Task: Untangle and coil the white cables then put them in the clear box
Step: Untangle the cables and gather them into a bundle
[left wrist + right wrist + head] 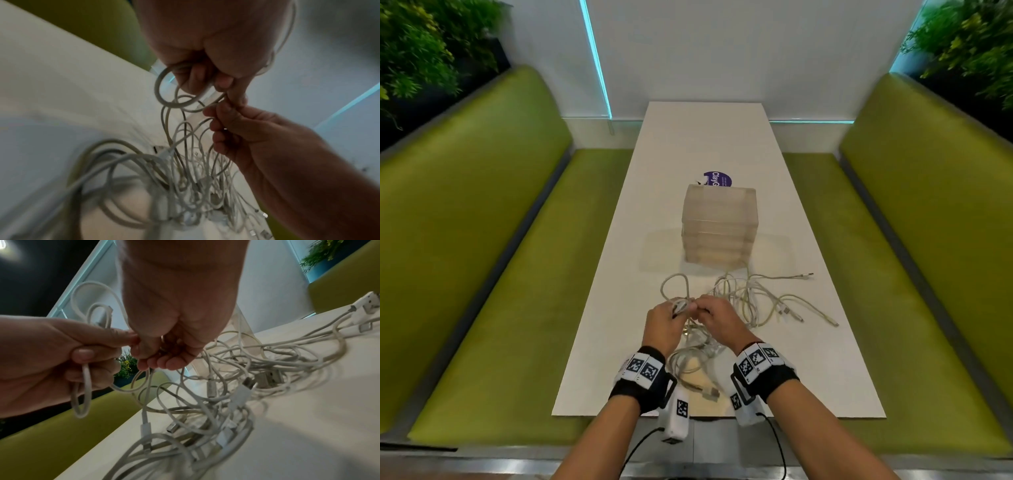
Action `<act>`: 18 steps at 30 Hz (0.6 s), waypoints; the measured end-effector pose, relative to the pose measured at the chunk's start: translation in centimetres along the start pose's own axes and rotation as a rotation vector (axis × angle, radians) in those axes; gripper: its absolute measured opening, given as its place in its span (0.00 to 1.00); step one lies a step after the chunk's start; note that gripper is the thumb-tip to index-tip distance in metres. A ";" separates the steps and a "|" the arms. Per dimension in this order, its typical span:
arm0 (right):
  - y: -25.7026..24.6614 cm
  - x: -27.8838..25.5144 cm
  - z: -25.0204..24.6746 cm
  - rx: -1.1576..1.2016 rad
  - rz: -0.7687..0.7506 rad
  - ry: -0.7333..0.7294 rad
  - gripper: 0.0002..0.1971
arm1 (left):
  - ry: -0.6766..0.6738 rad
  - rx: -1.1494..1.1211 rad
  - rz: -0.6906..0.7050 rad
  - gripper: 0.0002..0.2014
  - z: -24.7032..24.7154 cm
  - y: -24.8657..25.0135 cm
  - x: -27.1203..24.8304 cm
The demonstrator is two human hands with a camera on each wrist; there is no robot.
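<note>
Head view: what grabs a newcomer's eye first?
The tangle of white cables sprawled across the near half of the white table, with the left hand and right hand meeting above it, each pinching cable loops. Just beyond stands the clear box, mid-table, flanked by bright green benches.

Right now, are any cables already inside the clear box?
No. In the head view the clear box holds no cable, while the white cables lie tangled on the table in front of it.
</note>
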State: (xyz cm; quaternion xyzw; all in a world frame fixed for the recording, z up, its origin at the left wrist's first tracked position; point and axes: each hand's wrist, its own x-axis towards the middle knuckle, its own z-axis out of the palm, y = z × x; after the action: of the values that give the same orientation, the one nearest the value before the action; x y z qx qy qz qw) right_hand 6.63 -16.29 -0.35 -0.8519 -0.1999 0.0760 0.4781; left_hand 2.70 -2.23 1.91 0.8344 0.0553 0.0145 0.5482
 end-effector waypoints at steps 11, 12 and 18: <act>2.4 1.5 -0.3 0.030 0.184 0.011 0.12 | 0.329 -0.695 -0.082 0.04 -5.0 3.1 0.1; 2.6 1.7 -0.3 0.033 0.193 0.006 0.10 | 0.345 -0.729 -0.054 0.04 -5.9 3.5 0.0; 2.7 2.2 0.0 0.033 0.179 -0.014 0.08 | 0.484 -0.686 -0.068 0.09 -8.2 3.5 -0.6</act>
State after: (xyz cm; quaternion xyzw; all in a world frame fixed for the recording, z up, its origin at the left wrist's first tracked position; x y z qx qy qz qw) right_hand 9.40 -16.60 -2.49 -0.8579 -0.1250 0.1279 0.4817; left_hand 1.68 3.81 8.45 0.5739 0.2018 0.2094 0.7655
